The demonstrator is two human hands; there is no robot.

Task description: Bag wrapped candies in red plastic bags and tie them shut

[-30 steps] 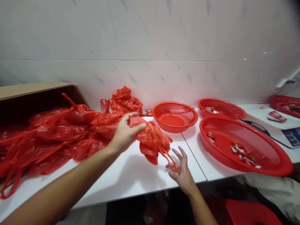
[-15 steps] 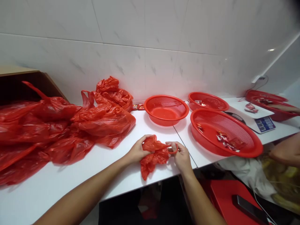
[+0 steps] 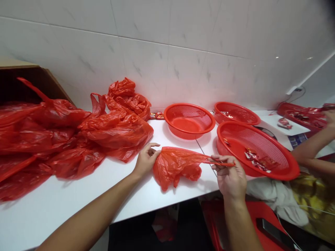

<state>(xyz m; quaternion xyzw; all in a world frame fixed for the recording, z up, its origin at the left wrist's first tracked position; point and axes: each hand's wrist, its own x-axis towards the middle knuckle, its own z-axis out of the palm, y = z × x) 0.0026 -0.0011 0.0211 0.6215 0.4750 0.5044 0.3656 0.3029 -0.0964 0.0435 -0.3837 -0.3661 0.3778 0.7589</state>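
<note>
A thin red plastic bag is stretched sideways between my two hands, just above the white table near its front edge. My left hand pinches the bag's left end between thumb and finger. At the other side my right hand is closed on the bag's narrow, twisted handle part. The bag's lower part hangs loose and crumpled. Behind it stands a red plastic basket with perforated sides. To the right, a larger red basket holds several small wrapped packets.
Filled-looking red plastic bags heap on the left before a cardboard box. Another red basket stands at the back, with a scale farther right. A co-worker's arm reaches in there. Below, a phone lies on a red stool.
My right hand has moved right, pulling the crumpled bag out lengthwise. My left hand has shifted slightly left. The co-worker's arm has come further into view at the right.
</note>
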